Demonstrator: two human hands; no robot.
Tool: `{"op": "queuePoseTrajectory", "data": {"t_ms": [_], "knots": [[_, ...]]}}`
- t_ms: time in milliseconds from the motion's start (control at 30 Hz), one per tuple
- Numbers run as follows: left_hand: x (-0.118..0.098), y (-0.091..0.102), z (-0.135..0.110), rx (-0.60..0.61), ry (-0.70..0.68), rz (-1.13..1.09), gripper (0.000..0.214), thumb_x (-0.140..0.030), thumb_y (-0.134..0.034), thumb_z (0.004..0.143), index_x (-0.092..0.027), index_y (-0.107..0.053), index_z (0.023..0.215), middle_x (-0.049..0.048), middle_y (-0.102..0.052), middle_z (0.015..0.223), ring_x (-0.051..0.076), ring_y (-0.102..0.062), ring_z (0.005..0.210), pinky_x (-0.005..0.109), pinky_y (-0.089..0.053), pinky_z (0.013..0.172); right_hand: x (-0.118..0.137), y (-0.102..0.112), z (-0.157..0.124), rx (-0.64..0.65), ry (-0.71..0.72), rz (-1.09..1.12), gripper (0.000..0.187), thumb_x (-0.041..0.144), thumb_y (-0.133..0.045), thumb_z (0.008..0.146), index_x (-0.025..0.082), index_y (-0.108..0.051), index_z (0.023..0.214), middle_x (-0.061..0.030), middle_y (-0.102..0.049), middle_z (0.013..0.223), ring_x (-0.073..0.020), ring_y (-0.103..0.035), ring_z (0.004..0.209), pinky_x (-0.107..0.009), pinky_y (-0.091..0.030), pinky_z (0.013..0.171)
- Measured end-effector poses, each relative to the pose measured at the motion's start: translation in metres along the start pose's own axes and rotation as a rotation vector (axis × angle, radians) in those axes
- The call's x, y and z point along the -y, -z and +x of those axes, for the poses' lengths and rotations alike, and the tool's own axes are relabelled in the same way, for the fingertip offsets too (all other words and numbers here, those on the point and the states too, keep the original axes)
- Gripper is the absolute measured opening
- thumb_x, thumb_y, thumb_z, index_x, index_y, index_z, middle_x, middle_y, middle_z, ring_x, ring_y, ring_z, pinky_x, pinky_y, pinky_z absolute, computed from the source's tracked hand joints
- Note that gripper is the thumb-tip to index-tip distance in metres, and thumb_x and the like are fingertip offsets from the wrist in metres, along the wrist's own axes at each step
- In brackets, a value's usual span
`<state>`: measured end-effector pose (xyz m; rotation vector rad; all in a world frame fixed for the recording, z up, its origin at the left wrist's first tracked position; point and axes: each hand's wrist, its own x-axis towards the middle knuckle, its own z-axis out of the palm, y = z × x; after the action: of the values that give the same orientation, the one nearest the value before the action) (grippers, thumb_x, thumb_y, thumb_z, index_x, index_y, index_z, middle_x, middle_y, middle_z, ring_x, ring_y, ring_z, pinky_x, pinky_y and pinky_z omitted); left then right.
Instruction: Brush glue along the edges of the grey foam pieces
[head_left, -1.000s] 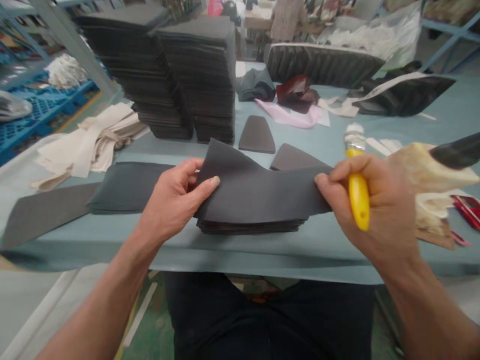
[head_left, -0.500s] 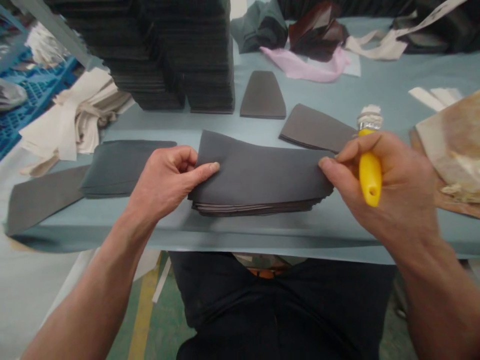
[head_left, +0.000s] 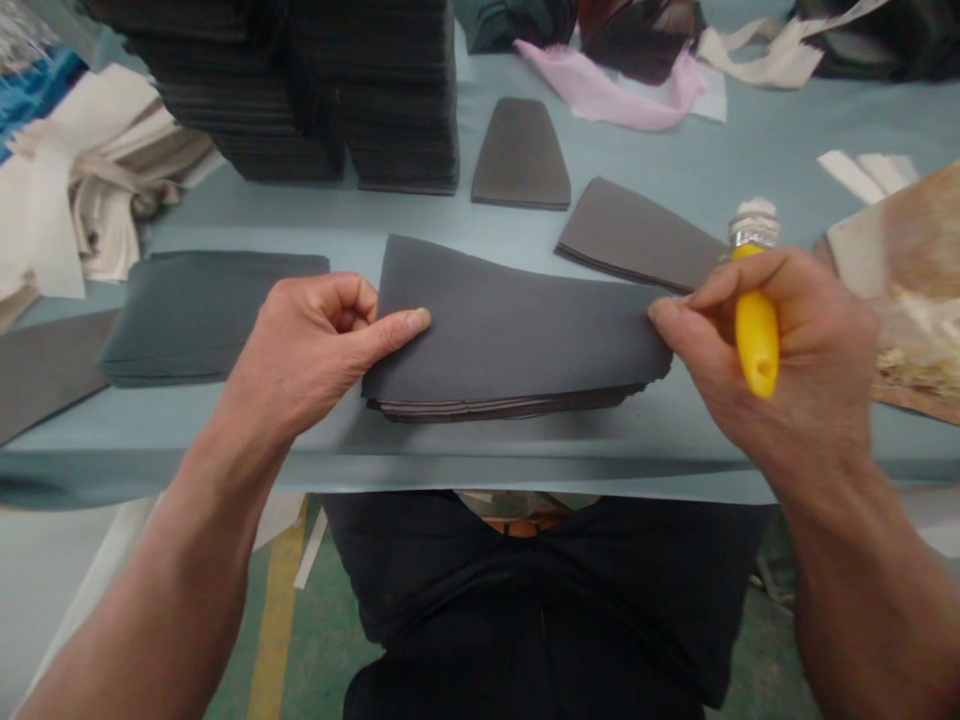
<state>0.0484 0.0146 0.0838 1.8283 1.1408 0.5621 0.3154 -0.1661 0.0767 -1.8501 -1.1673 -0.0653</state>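
A dark grey sheet [head_left: 517, 325] lies on top of a stack of similar sheets [head_left: 487, 408], whose layered edges show along the front. My left hand [head_left: 311, 350] pinches its left end, thumb on top. At the right corner my right hand [head_left: 787, 350] grips the sheet between thumb and forefinger. That same hand also keeps a yellow-handled brush [head_left: 757, 330] tucked between its fingers, its whitish, caked bristles pointing away from me. Just behind lies a small pile of grey-brown pieces [head_left: 645, 230]. To the left is a greenish-dark stack [head_left: 202, 320].
Tall dark stacks [head_left: 397, 100] stand at the back left. A trapezoid piece [head_left: 521, 155] lies beside them. Cream cloth strips [head_left: 112, 190] heap at the left, pink cloth [head_left: 622, 90] at the back. A stained board [head_left: 922, 290] sits at the right. The table's front edge [head_left: 525, 475] runs before me.
The view has shifted slightly, so the table items sit higher in the picture. Both hands keep their hold on the sheet, and the brush stays in my right hand.
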Motion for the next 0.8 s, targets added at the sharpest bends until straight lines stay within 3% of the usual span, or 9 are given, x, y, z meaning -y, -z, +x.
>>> {"op": "queuePoseTrajectory", "data": {"t_ms": [233,433,800], "knots": [[0.0,-0.002,-0.001,-0.022,-0.023,0.043,0.047,-0.05,-0.087,0.075,-0.02,-0.054,0.063,-0.0037,-0.048,0.05,0.008,-0.041,0.049,0.02,-0.02,0.046,-0.001,-0.002,-0.002,0.002,-0.022,0.018,0.022,0.033,-0.08,0.08,0.026,-0.059,0.079,0.0024,-0.059,0.064,-0.0122,-0.048,0.053,-0.029,-0.037,0.052],[0.002,-0.003,-0.002,-0.056,-0.021,0.082,0.05,-0.056,-0.086,0.074,-0.02,-0.053,0.063,-0.0037,-0.049,0.05,0.008,-0.042,0.047,0.02,-0.02,0.046,-0.009,-0.005,-0.007,0.031,-0.063,0.073,0.02,0.032,-0.08,0.082,0.027,-0.06,0.084,0.0015,-0.062,0.068,-0.0151,-0.054,0.057,-0.032,-0.04,0.056],[-0.008,-0.005,-0.011,-0.134,0.078,0.107,0.045,-0.056,-0.087,0.068,-0.021,-0.059,0.069,-0.0069,-0.05,0.049,0.006,-0.036,0.044,0.018,-0.02,0.041,-0.022,-0.015,-0.01,0.017,-0.172,0.207,0.025,0.037,-0.079,0.081,0.026,-0.056,0.083,0.0057,-0.055,0.068,-0.0127,-0.049,0.056,-0.031,-0.041,0.056]]}}
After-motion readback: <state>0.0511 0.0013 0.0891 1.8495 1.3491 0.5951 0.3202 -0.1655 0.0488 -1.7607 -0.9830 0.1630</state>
